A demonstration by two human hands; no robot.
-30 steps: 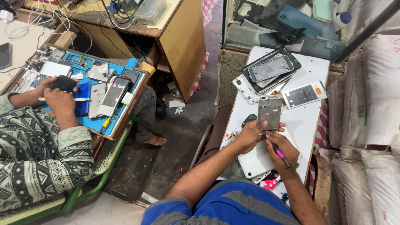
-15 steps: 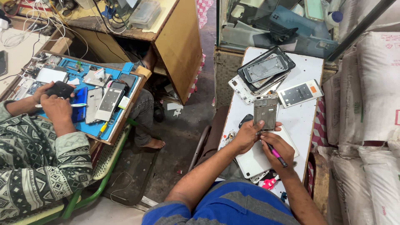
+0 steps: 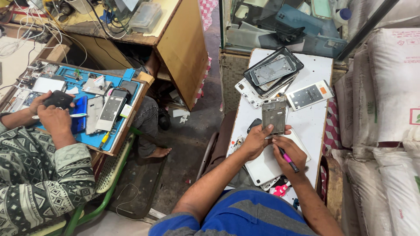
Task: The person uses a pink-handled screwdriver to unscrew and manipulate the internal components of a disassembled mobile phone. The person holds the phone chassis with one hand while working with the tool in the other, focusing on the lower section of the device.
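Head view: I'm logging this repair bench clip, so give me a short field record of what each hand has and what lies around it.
Left hand: grips the lower end of a grey phone frame, held over the table
Right hand: holds a pink-handled tool just below the frame
Work surface: white table
Behind the frame: stack of dark phone frames, a white phone panel
Under the hands: white flat panel
To the left: another person's hands at a blue mat with phone parts
Right edge: white sacks

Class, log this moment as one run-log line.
left hand: holds phone frame | right hand: holds pink tool | white table
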